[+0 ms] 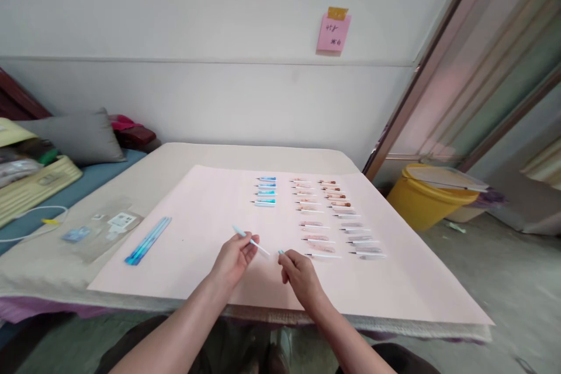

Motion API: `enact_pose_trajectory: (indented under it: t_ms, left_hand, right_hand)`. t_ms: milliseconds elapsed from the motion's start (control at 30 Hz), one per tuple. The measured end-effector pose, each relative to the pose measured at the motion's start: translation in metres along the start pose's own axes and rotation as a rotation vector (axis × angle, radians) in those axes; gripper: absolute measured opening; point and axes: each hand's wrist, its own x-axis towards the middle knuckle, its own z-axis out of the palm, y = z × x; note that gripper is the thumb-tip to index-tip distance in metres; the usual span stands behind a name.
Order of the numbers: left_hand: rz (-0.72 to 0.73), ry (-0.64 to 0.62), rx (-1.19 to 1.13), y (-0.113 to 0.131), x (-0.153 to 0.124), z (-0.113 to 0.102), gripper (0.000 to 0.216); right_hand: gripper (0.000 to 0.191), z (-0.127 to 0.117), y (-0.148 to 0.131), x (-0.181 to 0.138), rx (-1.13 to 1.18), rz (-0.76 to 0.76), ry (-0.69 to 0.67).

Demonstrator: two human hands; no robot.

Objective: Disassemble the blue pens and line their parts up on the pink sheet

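Observation:
My left hand (234,256) pinches a thin light-blue pen refill (250,240) that points up-left and down-right over the pink paper sheet (205,210). My right hand (298,272) is closed on a small blue piece (281,252), likely a cap, just right of the refill's tip. The two hands are close together near the front middle of the sheet. Ahead lie rows of short pens: blue ones (265,191) and two columns of pink ones (312,210) (348,216).
A bundle of blue pen barrels (148,240) lies at the sheet's left edge, beside a clear plastic bag (107,228). A grey cushion (79,135) and clutter sit far left. A yellow bucket (423,196) stands on the floor at right. A pink note (333,32) hangs on the wall.

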Motion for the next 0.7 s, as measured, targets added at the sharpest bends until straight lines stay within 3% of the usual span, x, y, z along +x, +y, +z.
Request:
enact_pose_trajectory:
  t_ms: [167,300,500,600,700]
  left_hand:
    - [-0.064,-0.144,0.073,-0.022,-0.017,0.01,0.009]
    - [-0.009,-0.039,-0.013,-0.015,-0.009,0.007,0.01]
    - [0.063,0.067,-0.083,0.001,0.004,-0.002,0.01]
    - [-0.005,0.014,0.003,-0.004,-0.004,0.002,0.012]
    - [-0.119,-0.104,0.116,-0.017,-0.016,0.007,0.016]
  right_hand:
    - [0.023,0.005,0.006,0.0,0.164,0.087,-0.015]
    - [0.014,-0.003,0.0,0.001,0.283,0.162,0.007]
    - [0.018,-0.019,-0.014,0.003,0.497,0.217,0.001]
    - [0.021,-0.019,-0.014,0.003,0.472,0.189,0.021]
    - [0.024,-0.016,-0.011,0.002,0.301,0.104,0.038]
